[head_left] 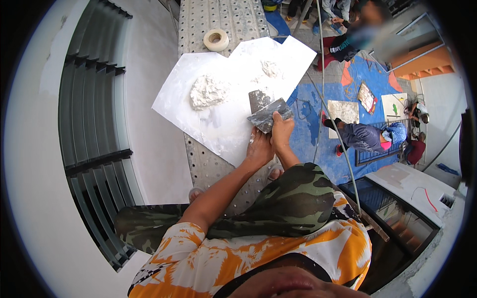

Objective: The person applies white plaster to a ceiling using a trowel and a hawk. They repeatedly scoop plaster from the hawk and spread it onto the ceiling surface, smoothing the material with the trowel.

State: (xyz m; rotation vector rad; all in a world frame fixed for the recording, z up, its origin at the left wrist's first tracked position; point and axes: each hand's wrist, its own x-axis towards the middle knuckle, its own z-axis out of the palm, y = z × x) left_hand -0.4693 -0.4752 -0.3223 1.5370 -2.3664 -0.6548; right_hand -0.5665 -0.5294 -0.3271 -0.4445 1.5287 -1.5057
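My right hand (282, 130) is closed on a dark, flat putty knife (275, 113), its thumb pressed on the smeared blade. Right beside it, my left hand (260, 148) is closed, with white smears on the fingers. From its direction a second putty knife (259, 99) reaches out, its blade coated in putty; the right-hand blade crosses over it and hides its lower part. Both blades are above the white board (171, 97). On that board sit a large lump of white putty (208, 92) and a smaller dab of putty (271, 68).
The board rests on a perforated metal scaffold plank (223, 17), with a tape roll (216, 40) at its far edge. Scaffold poles (330, 109) rise on the right. Below, people work around a blue tarp (308, 119). A louvred window (94, 109) lines the left wall.
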